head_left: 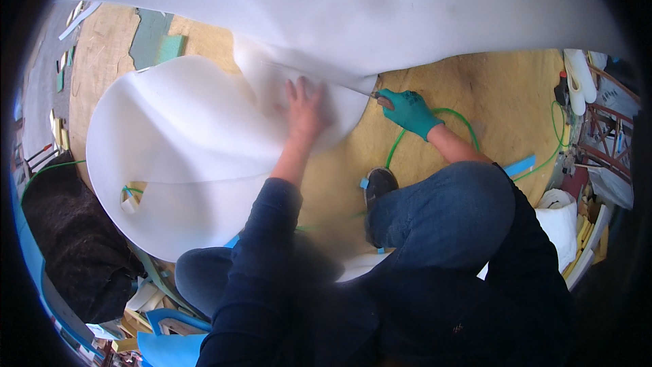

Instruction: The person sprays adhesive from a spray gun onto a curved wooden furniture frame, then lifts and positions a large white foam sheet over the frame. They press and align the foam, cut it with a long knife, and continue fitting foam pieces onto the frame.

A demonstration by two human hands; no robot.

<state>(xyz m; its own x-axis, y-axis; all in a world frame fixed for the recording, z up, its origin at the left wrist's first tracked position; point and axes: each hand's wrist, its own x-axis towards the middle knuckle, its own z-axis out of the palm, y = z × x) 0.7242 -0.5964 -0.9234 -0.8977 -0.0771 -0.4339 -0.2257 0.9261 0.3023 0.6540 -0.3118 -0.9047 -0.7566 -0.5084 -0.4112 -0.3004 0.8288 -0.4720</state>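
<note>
A large white, flexible foam-like sheet (183,156) lies curved over the wooden surface (502,95). My bare left hand (304,110) is flat on it, fingers stretched out and pressing down. My right hand (409,111), in a green glove, is closed around the brown handle of a long, thin-bladed knife (360,90). The blade points left along the sheet, just under the fold of a bigger white sheet (407,7) hanging across the top. Part of the blade blends into the white material, so its tip is hard to make out.
A green cord (468,126) loops beside my right forearm. My shoe (380,183) rests on the wood, near a blue strip (521,165). At left lies dark cloth (75,238); blue foam offcuts (173,346) are below it. A white bag (557,221) and scraps stand at right.
</note>
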